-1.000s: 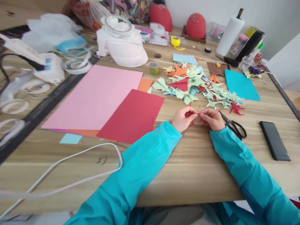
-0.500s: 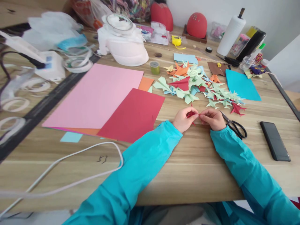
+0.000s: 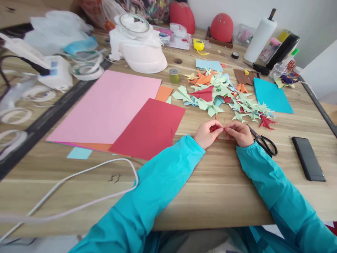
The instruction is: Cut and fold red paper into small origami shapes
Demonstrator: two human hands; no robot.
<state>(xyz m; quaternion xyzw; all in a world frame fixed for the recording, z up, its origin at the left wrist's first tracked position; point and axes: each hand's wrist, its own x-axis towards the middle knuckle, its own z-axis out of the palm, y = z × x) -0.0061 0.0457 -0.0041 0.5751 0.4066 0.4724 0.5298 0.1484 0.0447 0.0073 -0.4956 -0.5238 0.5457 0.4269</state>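
Observation:
Between the fingers of my left hand [image 3: 207,134] is a small folded red paper figure [image 3: 213,128], mostly covered by the hand. The fingertips of my right hand [image 3: 240,133] pinch its right-hand end, close against the left thumb. Just beyond both hands spreads a heap of folded paper figures [image 3: 202,88], mostly pale green with some red, orange and blue. One red folded figure [image 3: 266,122] lies past my right hand. Black-handled scissors [image 3: 268,146] rest beside the right wrist, their blades partly behind it.
To the left lie a red sheet [image 3: 150,130] and a large pink sheet [image 3: 110,109] over other colours. A phone [image 3: 308,159] is at the right, near a blue sheet stack [image 3: 272,95]. A white cable [image 3: 105,162] loops near my left sleeve. A green thread spool [image 3: 174,75] stands behind.
Both hands keep their pinch on the red paper figure, with hardly any movement. The view has shifted very slightly.

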